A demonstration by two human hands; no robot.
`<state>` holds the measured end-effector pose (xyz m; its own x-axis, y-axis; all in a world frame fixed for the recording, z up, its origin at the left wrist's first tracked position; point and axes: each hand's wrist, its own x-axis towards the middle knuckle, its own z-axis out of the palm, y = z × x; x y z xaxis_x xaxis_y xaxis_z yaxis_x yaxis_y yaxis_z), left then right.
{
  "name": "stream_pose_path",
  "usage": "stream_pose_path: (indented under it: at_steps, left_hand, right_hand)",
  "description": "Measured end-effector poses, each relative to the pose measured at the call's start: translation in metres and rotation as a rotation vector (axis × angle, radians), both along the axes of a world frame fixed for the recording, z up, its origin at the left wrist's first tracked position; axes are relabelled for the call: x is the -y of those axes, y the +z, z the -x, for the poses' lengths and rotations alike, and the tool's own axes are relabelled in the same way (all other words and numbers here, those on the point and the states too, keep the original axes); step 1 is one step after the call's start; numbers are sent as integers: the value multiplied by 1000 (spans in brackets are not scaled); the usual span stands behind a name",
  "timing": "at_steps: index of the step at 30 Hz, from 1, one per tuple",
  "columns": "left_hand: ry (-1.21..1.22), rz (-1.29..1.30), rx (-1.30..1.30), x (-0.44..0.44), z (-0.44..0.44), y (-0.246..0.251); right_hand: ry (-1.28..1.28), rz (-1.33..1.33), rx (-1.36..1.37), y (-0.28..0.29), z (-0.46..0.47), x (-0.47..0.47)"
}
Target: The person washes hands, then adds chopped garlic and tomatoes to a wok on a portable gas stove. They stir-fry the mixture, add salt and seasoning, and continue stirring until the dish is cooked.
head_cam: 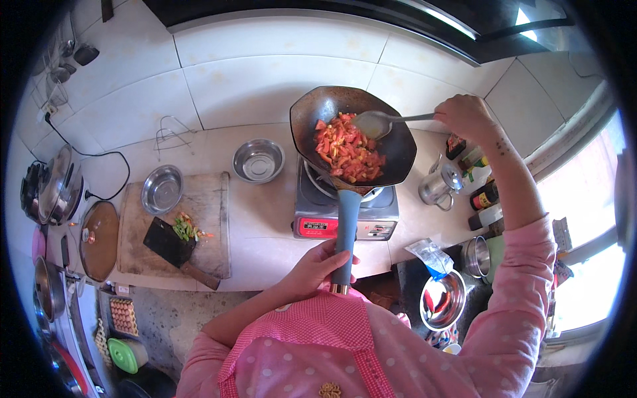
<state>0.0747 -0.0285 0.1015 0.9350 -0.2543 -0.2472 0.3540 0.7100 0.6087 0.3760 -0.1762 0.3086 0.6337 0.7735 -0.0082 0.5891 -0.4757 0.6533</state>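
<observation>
My left hand (323,263) grips the grey handle (349,214) of a dark wok (308,114), which sits over a portable gas stove (313,211). Chopped red tomato pieces (348,149) with small yellowish bits lie in the wok. Up and to the right, my right hand (465,117) is closed around the handle of a metal cooking spoon (373,124). Its bowl rests at the upper right of the tomato pieces, inside the wok. The stove's burner is mostly hidden beneath the wok.
Left of the stove are a steel bowl (259,160) and a wooden cutting board (129,239) bearing a cleaver (169,243), chopped greens (184,229) and another steel bowl (162,189). A metal pitcher (438,184) and several bottles (483,196) stand at right, above a bowl with red peppers (460,298).
</observation>
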Motion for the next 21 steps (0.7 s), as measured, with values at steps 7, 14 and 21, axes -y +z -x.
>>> stream_pose_path:
  at_steps: [7, 14, 21]
  left_hand:
    - [-18, -36, 1, 0, -1, -1]
    - [-8, -111, 45, 0, 3, 4]
    - [-7, -116, 64, 0, 3, 2]
  right_hand:
    - [19, -95, 113, -28, -15, -10]
    - [91, 74, 48, -51, -8, -55]
    - [159, 164, -71, -44, 24, -90]
